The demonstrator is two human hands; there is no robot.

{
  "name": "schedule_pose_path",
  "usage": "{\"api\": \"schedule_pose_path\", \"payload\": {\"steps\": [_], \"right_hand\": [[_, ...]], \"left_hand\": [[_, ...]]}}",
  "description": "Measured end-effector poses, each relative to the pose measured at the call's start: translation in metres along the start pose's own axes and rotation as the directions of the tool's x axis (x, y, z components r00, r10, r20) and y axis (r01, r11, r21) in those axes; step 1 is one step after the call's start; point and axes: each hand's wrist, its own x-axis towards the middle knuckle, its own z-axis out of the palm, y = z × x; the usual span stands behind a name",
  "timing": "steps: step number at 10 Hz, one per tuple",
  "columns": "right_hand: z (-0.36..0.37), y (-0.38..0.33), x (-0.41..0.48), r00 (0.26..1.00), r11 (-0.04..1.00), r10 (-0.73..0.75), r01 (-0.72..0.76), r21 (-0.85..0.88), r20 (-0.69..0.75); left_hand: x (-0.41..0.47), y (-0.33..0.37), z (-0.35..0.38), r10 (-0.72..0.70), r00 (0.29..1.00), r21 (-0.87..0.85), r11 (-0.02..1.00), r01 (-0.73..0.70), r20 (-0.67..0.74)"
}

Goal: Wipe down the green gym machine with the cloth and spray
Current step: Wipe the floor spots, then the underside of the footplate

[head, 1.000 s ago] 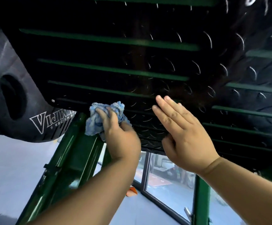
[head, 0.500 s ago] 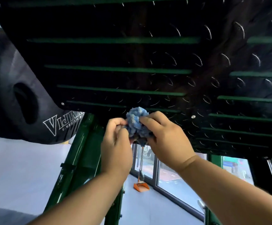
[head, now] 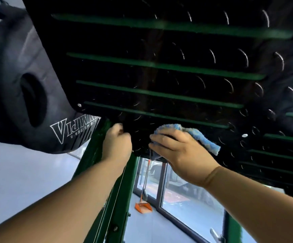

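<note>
Black rubber marks the weight plate (head: 19, 88) hanging left of the footplate (head: 159, 67), the green machine's ribbed tread panel. At the footplate's lower edge, the left hand (head: 116, 142) curls its fingers over the rim, probably to steady the panel. Further right along that edge, the right hand (head: 175, 149) lies flat with straight fingers, pressing the blue cloth (head: 200, 135) against the footplate so the wipe bears evenly. No spray bottle shows.
</note>
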Motion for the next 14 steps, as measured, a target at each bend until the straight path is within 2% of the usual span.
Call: {"api": "schedule_pose_path", "payload": {"steps": [1,2,3,4,5,6,7,8,9,10,11,12,13,14], "right_hand": [[-0.023,0.0,0.029,0.99,0.999,0.011,-0.005,0.04,-0.142],[-0.037,-0.002,0.062,0.938,1.0,0.028,-0.029,0.002,-0.345],[-0.009,-0.005,0.04,0.982,0.993,0.036,-0.057,-0.108,-0.185],[0.012,-0.005,0.004,0.997,0.974,-0.001,0.017,-0.224,0.073],[-0.002,-0.008,0.017,0.998,0.988,0.053,-0.05,-0.146,0.017],[-0.033,-0.009,0.051,0.971,0.986,0.145,-0.158,-0.056,-0.192],[-0.042,-0.005,0.068,0.948,0.985,0.144,-0.164,-0.051,-0.283],[-0.017,-0.003,0.048,0.995,0.994,0.041,-0.05,-0.1,-0.089],[-0.005,0.0,0.013,0.985,0.991,-0.022,0.044,-0.125,0.171],[-0.02,0.002,-0.001,0.989,0.995,0.035,-0.021,-0.097,0.142],[-0.068,0.014,0.0,0.963,0.982,0.175,-0.186,-0.036,-0.205],[-0.091,0.039,-0.018,0.938,0.974,0.176,-0.21,-0.086,-0.298],[-0.061,0.049,-0.083,0.978,0.979,0.192,-0.185,-0.087,0.086],[-0.041,0.039,-0.128,0.96,0.966,0.247,-0.254,0.042,0.129]], "left_hand": [[0.005,-0.002,-0.013,0.02,0.984,-0.103,0.995,-0.002,0.175],[0.013,0.001,-0.025,0.008,0.937,-0.125,0.991,0.037,0.349],[0.018,0.001,-0.027,0.0,0.926,-0.112,0.993,0.046,0.377],[0.021,-0.006,-0.02,0.001,0.94,-0.103,0.994,0.036,0.341],[0.02,-0.012,-0.014,0.021,0.954,-0.15,0.988,0.025,0.3],[0.022,-0.017,-0.013,0.045,0.957,-0.165,0.986,0.003,0.287],[0.022,-0.018,-0.011,0.051,0.962,-0.128,0.992,-0.017,0.268],[0.02,-0.015,-0.009,0.045,0.969,-0.183,0.983,0.0,0.243],[0.02,-0.01,-0.01,-0.032,0.97,-0.105,0.993,0.059,0.24],[0.022,-0.005,-0.017,-0.125,0.958,-0.037,0.99,0.139,0.256],[0.008,0.008,-0.022,-0.149,0.942,0.049,0.989,0.14,0.3],[-0.01,0.022,-0.025,-0.167,0.958,0.076,0.985,0.153,0.231],[-0.029,0.03,-0.007,-0.187,0.968,0.049,0.982,0.181,0.17],[-0.055,0.029,0.016,-0.245,0.966,0.029,0.97,0.243,0.089]]}}
